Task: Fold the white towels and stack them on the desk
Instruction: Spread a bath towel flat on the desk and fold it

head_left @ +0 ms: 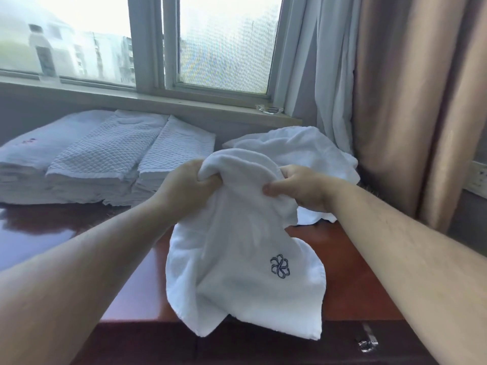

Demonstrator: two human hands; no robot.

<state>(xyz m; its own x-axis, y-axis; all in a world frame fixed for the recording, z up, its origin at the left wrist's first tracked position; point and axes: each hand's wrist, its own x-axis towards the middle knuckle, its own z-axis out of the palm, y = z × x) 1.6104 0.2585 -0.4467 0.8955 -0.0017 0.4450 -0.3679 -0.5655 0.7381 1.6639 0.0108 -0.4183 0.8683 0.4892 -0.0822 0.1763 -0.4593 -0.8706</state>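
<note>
towel in hand: white towel [237, 259] held up over the middle of the bench, its top edge bunched between both hands, the rest hanging down with its lower corners draped past the bench's front edge; a dark blue flower emblem [279, 266] sits at about 4 o'clock on the cloth.
left hand: left hand [184, 184] at 10 o'clock of the towel, fingers curled tight round a gathered fold of the top edge.
right hand: right hand [297, 187] at 2 o'clock of the towel, thumb and fingers pinching the other end of the same edge.
folded stacks: three stacks of folded white towels [105, 159] side by side at 10 o'clock on the bench, under the window sill; the two nearer the middle show a quilted weave.
loose pile: crumpled white towels [303, 146] at 1 o'clock, behind the right hand, beside the curtains.
bench: dark red glossy bench [342, 272], a metal drawer handle [366, 341] on its front at 5 o'clock.
background: window [147, 43] along 12 o'clock; white sheer curtain [332, 75] and tan curtain [411, 101] at 2 o'clock.
</note>
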